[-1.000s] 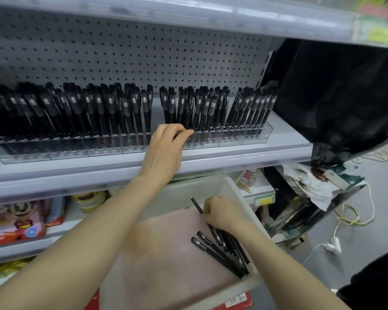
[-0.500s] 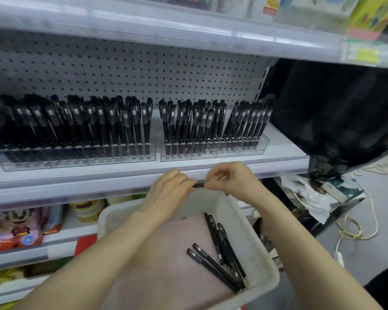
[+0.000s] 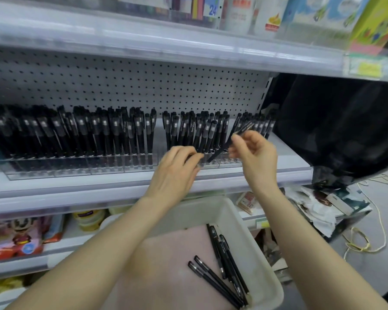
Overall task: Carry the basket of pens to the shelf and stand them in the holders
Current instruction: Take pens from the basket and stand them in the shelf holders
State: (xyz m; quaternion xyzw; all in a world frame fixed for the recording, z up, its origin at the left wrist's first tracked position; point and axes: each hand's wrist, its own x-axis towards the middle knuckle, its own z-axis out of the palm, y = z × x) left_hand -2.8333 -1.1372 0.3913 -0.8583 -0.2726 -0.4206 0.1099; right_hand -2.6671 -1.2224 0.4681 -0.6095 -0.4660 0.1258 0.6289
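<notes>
Raised: slim black pen | right hand fingers pinch it | left hand fingers unclear

"24" on top-shelf package

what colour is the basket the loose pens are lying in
The basket is white, with a pinkish floor; head view.

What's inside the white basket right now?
Black pens lie loose on the pink floor of the basket, toward its right side; they overlap, so no exact count. The left forearm covers the floor's left part, so anything there is hidden.
</notes>
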